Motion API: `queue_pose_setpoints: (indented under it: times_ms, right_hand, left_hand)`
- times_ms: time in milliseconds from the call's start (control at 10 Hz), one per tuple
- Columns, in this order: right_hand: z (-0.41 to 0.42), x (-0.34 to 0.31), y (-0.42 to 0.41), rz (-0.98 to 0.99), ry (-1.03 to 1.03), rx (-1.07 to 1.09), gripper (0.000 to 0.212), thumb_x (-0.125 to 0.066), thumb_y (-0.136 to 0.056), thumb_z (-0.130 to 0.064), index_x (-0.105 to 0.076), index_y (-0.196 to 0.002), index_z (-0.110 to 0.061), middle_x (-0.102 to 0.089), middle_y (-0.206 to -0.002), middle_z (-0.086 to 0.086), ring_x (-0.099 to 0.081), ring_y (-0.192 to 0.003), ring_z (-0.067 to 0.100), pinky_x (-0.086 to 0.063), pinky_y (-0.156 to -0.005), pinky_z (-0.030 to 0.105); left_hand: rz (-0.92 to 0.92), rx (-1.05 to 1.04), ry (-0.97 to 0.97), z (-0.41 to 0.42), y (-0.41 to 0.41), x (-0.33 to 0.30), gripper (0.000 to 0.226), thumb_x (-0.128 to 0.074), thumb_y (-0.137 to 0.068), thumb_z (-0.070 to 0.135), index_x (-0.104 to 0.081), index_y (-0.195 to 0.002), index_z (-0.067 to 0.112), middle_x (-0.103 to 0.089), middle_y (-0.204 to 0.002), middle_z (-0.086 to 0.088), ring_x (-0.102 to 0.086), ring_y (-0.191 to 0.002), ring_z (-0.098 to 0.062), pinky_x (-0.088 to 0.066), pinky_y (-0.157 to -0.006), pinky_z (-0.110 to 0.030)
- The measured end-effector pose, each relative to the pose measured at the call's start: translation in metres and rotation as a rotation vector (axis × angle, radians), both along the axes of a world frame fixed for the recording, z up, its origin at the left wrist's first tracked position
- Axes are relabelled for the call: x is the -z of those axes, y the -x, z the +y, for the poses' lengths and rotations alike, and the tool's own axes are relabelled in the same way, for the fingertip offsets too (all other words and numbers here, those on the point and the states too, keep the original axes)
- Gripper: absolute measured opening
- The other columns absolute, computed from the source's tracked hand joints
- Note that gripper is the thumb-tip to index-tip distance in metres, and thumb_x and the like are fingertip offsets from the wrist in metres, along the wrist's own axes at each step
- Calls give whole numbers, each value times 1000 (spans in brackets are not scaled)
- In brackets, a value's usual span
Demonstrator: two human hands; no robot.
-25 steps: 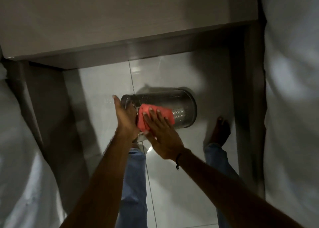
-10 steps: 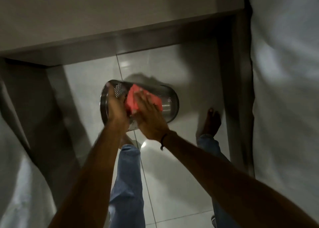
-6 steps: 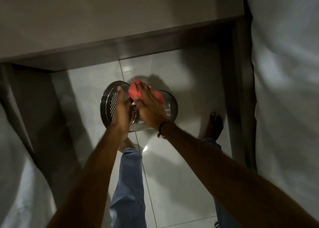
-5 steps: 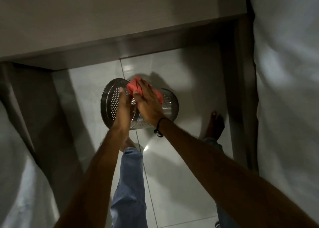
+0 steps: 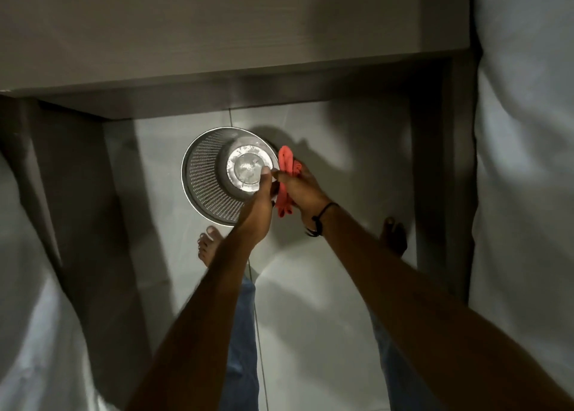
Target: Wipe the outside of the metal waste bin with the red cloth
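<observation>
The metal waste bin point(image 5: 206, 177) is perforated steel and stands nearly upright above the tiled floor, its open mouth facing me and its shiny bottom visible inside. My left hand point(image 5: 259, 207) grips the bin's near right rim, thumb inside. My right hand point(image 5: 299, 187) holds the bunched red cloth point(image 5: 287, 174) against the bin's outer right side; part of the cloth hangs below my fingers. The bin's outer wall is mostly hidden from this angle.
A grey table top point(image 5: 217, 31) runs across the upper view, with its legs at the left point(image 5: 84, 193) and right point(image 5: 441, 177). White bedding point(image 5: 525, 162) lies at the right and more at the left. My bare feet point(image 5: 208, 244) stand on the pale floor tiles point(image 5: 310, 302).
The bin has swung from lying sideways to mouth-up toward me. My right hand with the cloth slid from the top of its wall to its right side. My left hand moved to the right rim.
</observation>
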State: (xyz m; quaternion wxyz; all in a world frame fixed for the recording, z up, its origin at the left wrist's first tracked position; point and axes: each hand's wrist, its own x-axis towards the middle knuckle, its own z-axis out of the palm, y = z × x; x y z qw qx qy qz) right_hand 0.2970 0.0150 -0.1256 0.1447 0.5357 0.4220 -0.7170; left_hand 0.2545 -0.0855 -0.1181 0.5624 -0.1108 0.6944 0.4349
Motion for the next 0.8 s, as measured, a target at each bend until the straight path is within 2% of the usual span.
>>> queue_pose_setpoints:
  times_ms: [100, 200, 300, 400, 500, 600, 700, 800]
  right_hand:
    - [13, -7, -3, -26, -16, 83, 37, -55, -99, -4, -58, -136, -6, -67, -105, 41, -62, -80, 42, -49, -68, 50]
    - [39, -23, 3, -32, -33, 126, 40, -59, -97, -5, -59, -138, -7, -70, -117, 14, -70, -85, 29, -58, -72, 38]
    - [66, -46, 23, 53, 42, 102, 44, -62, -98, -10, -57, -142, -8, -68, -138, 18, -68, -122, 37, -55, -103, 55]
    - [89, -70, 61, 238, 93, 98, 35, -67, -96, -13, -67, -131, -11, -76, -127, 14, -74, -114, 31, -61, -98, 50]
    - [111, -83, 123, 281, -113, 71, 9, -75, -88, -6, -78, -94, -12, -82, -89, 7, -77, -78, 21, -64, -72, 40]
    - [134, -75, 185, 204, -305, -9, 23, -78, -85, -5, -76, -107, 2, -78, -110, 24, -75, -94, 33, -64, -88, 54]
    - [151, -56, 222, 168, -358, -122, 9, -79, -83, -9, -73, -89, -11, -74, -124, 27, -72, -113, 42, -59, -98, 61]
    - [157, -60, 232, 102, -543, -217, 30, -82, -80, -15, -69, -106, -9, -69, -126, 19, -68, -122, 38, -56, -107, 48]
  left_hand:
    - [-23, 1, -18, 1, 13, 6, 63, -22, -99, 70, -75, -85, 40, -82, -87, 17, -75, -100, 1, -50, -99, -29]
    - [6, -32, 56, 3, 33, -6, 32, -49, -105, 39, -72, -88, 25, -79, -84, 7, -71, -93, -15, -57, -100, -43]
    - [65, -103, -4, 14, 63, -30, 9, -65, -97, 23, -74, -94, 21, -77, -94, 3, -71, -97, -19, -56, -99, -41]
    - [171, -143, -109, 34, 107, -62, 23, -70, -94, 17, -72, -116, 8, -78, -117, -16, -74, -108, -30, -60, -93, -40]
    - [408, -145, -88, 61, 163, -84, 32, -73, -93, 11, -66, -120, -2, -73, -111, -19, -70, -98, -31, -59, -92, -49]
    - [551, -106, 2, 86, 213, -91, 34, -76, -89, 17, -69, -117, -1, -74, -113, -23, -74, -103, -38, -62, -91, -56]
    - [650, 1, 91, 100, 242, -81, 35, -78, -86, 24, -73, -116, 5, -77, -118, -19, -74, -109, -35, -61, -94, -41]
    - [652, 115, 195, 102, 257, -80, 33, -77, -87, 24, -76, -114, 5, -76, -123, -17, -71, -116, -33, -56, -100, -36]
